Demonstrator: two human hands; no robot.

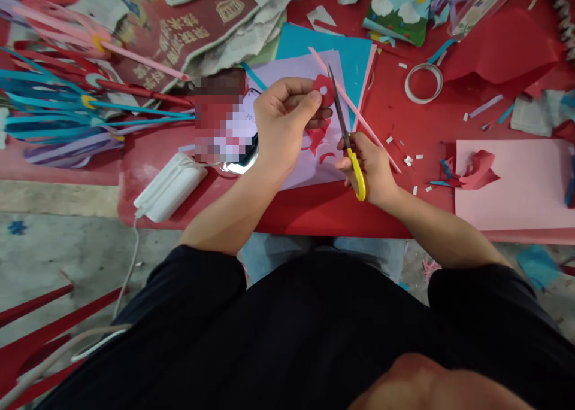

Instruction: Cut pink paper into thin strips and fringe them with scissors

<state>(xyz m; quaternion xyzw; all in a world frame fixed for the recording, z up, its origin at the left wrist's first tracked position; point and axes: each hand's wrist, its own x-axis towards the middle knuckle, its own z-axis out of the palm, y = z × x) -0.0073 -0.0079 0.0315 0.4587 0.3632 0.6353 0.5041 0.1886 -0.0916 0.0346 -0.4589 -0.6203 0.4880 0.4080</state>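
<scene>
My left hand [291,114] pinches a small piece of red paper [324,90] with a white dot on it, thumb in front. Yellow-handled scissors [358,173] are in my right hand [371,164], their dark blades pointing up and away, right beside the red paper's edge. Whether the blades touch the paper I cannot tell. Below both hands lie red paper scraps [318,137] on a sheet of lilac paper [291,176]. A thin pink strip [377,140] runs diagonally behind the scissors, and blue paper [309,42] lies under the lilac sheet.
Paper flowers with strip petals [49,120] lie at the left, near a white power bank [171,185] with a cable and a phone [249,149]. To the right are a roll of tape [423,83], pink paper [516,206] and small scraps. Newspaper [188,21] covers the back left.
</scene>
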